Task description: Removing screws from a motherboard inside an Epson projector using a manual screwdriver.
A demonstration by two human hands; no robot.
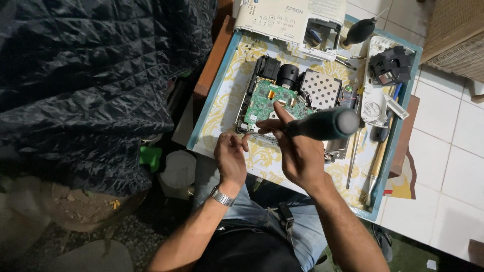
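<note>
An opened projector chassis (297,95) with a green circuit board (264,100), a black lens and a perforated metal shield lies on a small table with a yellow-patterned cloth (227,100). My right hand (297,151) grips a dark teal-handled screwdriver (322,123), its tip hidden behind my fingers near the board's front edge. My left hand (231,158), with a metal wristwatch, hovers at the chassis' near left corner, its fingers pinched together; whether they hold something small is unclear.
The white projector top cover (287,17) rests at the far edge, next to a black air blower (359,31). A white panel, black plastic parts and several long tools lie along the right side. A dark quilted cover (91,75) fills the left.
</note>
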